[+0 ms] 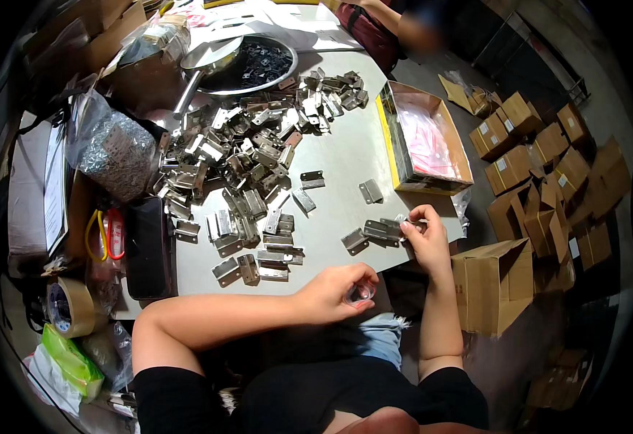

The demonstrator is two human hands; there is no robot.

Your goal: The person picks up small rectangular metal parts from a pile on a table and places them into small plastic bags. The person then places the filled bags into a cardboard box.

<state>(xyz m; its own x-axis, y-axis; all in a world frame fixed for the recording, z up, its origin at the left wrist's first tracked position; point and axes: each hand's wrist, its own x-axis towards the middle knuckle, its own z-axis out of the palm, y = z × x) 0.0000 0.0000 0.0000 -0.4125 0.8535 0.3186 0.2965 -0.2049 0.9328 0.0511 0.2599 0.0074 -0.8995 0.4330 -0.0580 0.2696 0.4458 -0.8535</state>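
My right hand (428, 237) is at the right edge of the table, thumb and fingers closed on the end of a metal bracket (383, 230). Another bracket (354, 241) lies against its left side, and a single bracket (370, 191) rests a little farther off. Near the front edge, my left hand (340, 292) curls around a small piece of clear plastic (360, 293); its exact kind is hard to make out. A large heap of bent metal brackets (248, 155) with holes spreads over the middle and left of the table.
An open box (396, 155) of pink-and-white plastic bags (425, 137) stands at the right. Behind the heap sits a metal bowl (293, 64) of dark parts with a scoop (190, 90). A phone (149, 249), scissors (95, 235) and tape (85, 307) lie left. Cartons (494, 286) cover the floor at right.
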